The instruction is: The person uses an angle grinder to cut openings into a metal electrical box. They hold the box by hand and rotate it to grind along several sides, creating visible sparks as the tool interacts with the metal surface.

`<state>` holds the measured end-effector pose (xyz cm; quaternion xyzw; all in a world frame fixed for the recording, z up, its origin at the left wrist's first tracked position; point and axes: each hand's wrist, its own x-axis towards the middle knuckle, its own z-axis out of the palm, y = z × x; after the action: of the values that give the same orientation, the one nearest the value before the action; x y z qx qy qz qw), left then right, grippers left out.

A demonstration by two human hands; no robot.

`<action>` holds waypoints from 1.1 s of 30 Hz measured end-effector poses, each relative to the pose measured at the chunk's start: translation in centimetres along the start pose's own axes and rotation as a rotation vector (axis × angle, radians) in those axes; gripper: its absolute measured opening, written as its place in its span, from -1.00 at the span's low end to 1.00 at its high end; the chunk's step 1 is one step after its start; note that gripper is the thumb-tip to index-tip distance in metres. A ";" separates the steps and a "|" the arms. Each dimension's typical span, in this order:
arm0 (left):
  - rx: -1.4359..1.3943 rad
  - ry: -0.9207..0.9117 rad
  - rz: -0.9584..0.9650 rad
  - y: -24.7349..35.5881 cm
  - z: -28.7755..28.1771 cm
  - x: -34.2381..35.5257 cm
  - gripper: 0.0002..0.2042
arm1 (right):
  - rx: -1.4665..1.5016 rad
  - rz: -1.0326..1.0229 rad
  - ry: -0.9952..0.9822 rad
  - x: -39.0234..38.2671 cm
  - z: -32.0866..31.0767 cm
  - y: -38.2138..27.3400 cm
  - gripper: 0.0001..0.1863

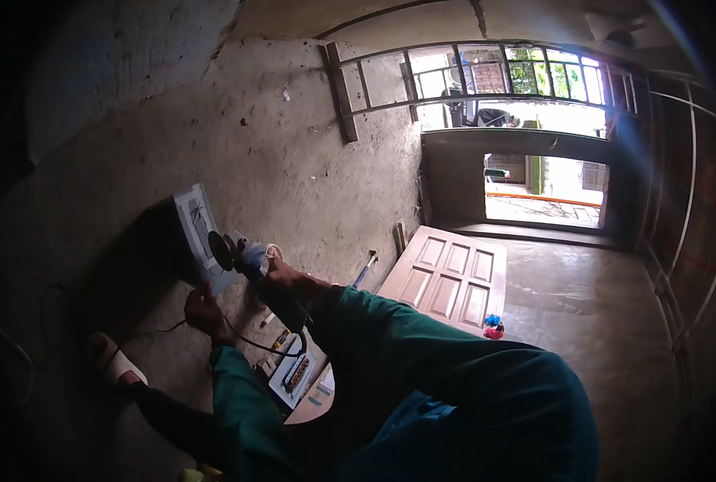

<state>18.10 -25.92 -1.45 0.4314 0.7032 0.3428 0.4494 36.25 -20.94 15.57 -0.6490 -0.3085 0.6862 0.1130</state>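
My right hand (285,279) is wrapped round the body of a blue angle grinder (251,260). The grinder's dark disc (220,251) stands against or just in front of the face of a light grey box (192,210), perhaps metal; I cannot tell whether they touch. Dark lines mark that face, and its side lies in shadow. At the box's lower corner, the fingers of my left hand (205,312) are pinched on the edge. A dark power cord (253,344) loops past my left wrist.
Below my hands lies a white panel (281,384) with a row of reddish-brown parts. A blue-handled hammer (364,270) and a panelled wooden door (446,269) are to the right. My sandalled foot (118,360) is at lower left. A wooden ladder-like frame (346,96) stands near the bright opening.
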 end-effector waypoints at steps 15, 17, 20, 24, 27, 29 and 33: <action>0.177 0.118 -0.122 -0.2 -1.2 0.6 -0.87 | 0.263 0.156 -0.026 2.2 2.5 1.4 -0.82; 0.123 0.113 -0.128 -0.2 -1.2 0.7 -0.85 | -0.063 -0.053 -0.029 2.8 2.4 2.0 -0.83; 0.102 0.131 -0.175 0.4 -0.3 0.6 -0.84 | -0.147 -0.055 -0.019 3.5 1.5 2.6 -0.83; 0.131 0.126 -0.202 0.1 0.2 0.6 -0.78 | 0.088 0.141 0.035 3.7 1.7 2.0 -0.86; 0.156 0.127 -0.215 -0.5 0.2 0.5 -0.76 | 0.076 0.047 0.010 4.1 2.1 2.1 -0.84; 0.161 0.131 -0.225 -0.7 0.2 0.5 -0.76 | -0.083 -0.115 0.050 4.0 2.2 2.3 -0.81; 0.143 0.098 -0.271 -0.9 0.1 0.4 -0.74 | 0.044 0.130 0.020 4.6 1.9 2.2 -0.76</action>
<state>17.87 -25.91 -2.37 0.3461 0.7988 0.2486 0.4246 34.37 -20.63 10.52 -0.6717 -0.2495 0.6923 0.0856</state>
